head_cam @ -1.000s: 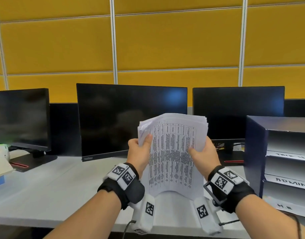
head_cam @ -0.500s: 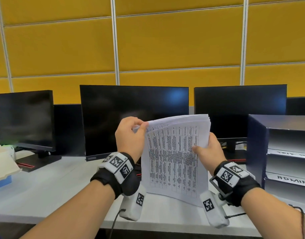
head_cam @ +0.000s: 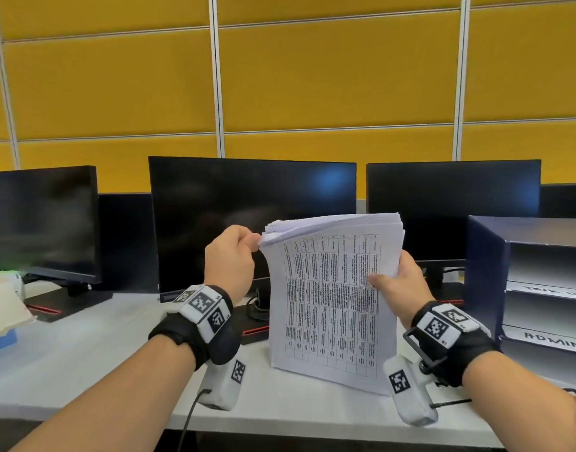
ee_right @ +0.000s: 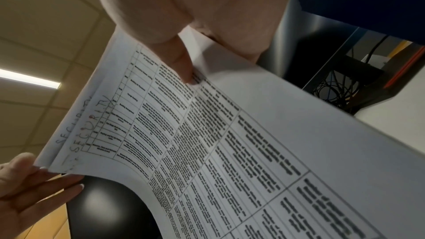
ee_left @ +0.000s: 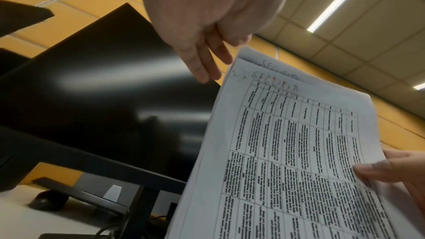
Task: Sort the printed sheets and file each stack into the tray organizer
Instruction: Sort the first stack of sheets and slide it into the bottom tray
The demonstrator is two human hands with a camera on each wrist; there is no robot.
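Monitors (head_cam: 252, 220) line white desk (head_cam: 68, 363) under yellow wall panels (head_cam: 338, 76).

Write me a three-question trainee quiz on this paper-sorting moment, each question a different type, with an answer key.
1. True or false: the stack of sheets lies flat on the desk.
2. Multiple choice: the left hand holds the stack at its
A) bottom edge
B) top left corner
C) right edge
3. Fill in: the word handwritten on the front sheet's top corner begins "SECU___".

Key
1. False: it stands upright, its lower edge at the desk, and the right hand grips its right edge.
2. B.
3. "RITY": both wrist views show it. On the tray organizer, the only label legible is ADMIN.
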